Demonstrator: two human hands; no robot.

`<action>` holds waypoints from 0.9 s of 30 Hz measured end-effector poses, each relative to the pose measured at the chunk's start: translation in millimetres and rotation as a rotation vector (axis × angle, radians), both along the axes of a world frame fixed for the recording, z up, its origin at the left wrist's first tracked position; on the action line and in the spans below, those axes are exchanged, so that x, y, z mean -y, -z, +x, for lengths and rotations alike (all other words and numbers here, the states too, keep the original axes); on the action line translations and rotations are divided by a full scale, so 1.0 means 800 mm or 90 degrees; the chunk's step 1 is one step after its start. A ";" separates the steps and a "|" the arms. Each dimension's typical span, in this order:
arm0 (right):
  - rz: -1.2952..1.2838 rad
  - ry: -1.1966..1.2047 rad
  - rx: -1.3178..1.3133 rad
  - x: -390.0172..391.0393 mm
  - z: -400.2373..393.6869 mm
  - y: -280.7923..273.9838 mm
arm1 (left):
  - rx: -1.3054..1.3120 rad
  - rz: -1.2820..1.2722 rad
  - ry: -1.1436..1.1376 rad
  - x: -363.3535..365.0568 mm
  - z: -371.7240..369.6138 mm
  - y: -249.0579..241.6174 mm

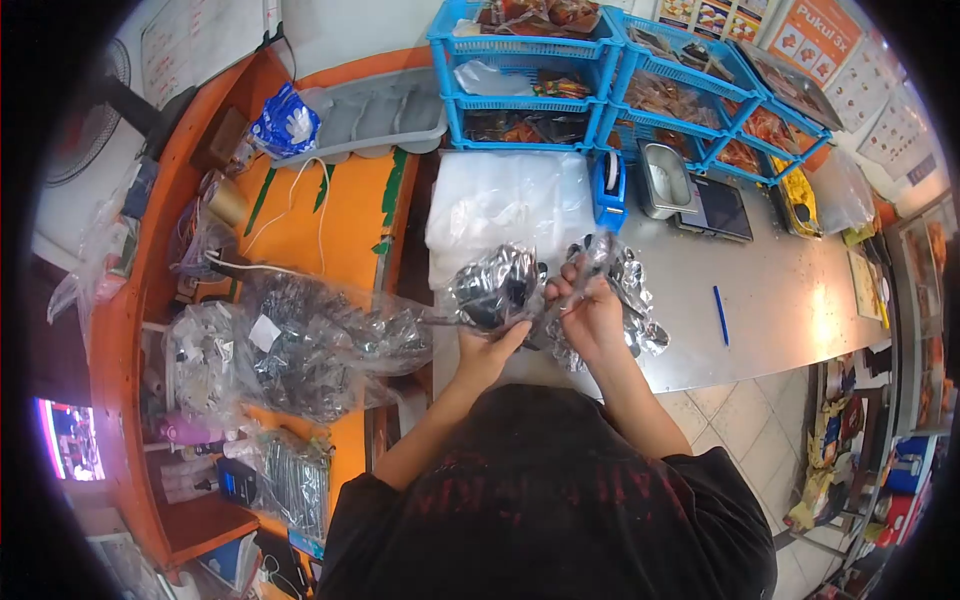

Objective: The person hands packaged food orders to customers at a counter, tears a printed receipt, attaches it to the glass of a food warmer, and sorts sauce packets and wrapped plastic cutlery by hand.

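My left hand (490, 352) is closed around the lower side of a shiny dark bundle in clear plastic (492, 290); its contents are too blurred by glare to name. My right hand (592, 318) has its fingers bent in a pinch on a crumpled strip of clear plastic (598, 258), just right of the bundle. Beneath and behind the right hand, a heap of shiny silver-and-black pieces (632, 290) lies on the metal table (690, 340). Behind both hands is a stack of white plastic bags (510, 195).
A blue tape dispenser (610, 190), metal container (665, 180), dark flat scale-like device (718, 210) and blue pen (721, 315) are on the table. Blue basket racks (525, 100) stand at the back. Left, a large clear bag of dark items (310, 345) covers part of an orange surface (350, 220).
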State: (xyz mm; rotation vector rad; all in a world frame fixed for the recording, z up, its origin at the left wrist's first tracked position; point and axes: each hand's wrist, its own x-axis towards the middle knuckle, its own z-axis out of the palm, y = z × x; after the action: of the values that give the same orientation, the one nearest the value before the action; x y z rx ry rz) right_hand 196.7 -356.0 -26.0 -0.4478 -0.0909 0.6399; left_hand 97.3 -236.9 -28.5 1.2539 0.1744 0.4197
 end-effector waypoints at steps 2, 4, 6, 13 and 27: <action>0.142 -0.015 -0.016 0.005 0.008 0.001 | -0.048 0.084 -0.013 -0.004 -0.006 0.003; 0.038 0.055 -0.053 0.008 0.006 -0.021 | -0.046 0.001 -0.051 -0.003 -0.002 0.000; -0.007 0.047 -0.001 0.012 0.011 -0.023 | -0.027 -0.073 -0.074 -0.008 0.004 0.013; -0.836 0.336 0.509 0.039 0.048 0.004 | -0.069 -0.171 -0.013 -0.012 0.005 0.014; -0.338 0.016 0.276 -0.006 -0.012 -0.019 | -0.061 -0.328 0.055 -0.014 0.013 0.007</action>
State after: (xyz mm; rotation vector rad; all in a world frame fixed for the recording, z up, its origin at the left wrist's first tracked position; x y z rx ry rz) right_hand 187.2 -351.3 -11.2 -1.0963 -0.3299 0.5287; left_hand 107.5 -225.6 -33.8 0.7703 0.2883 0.2194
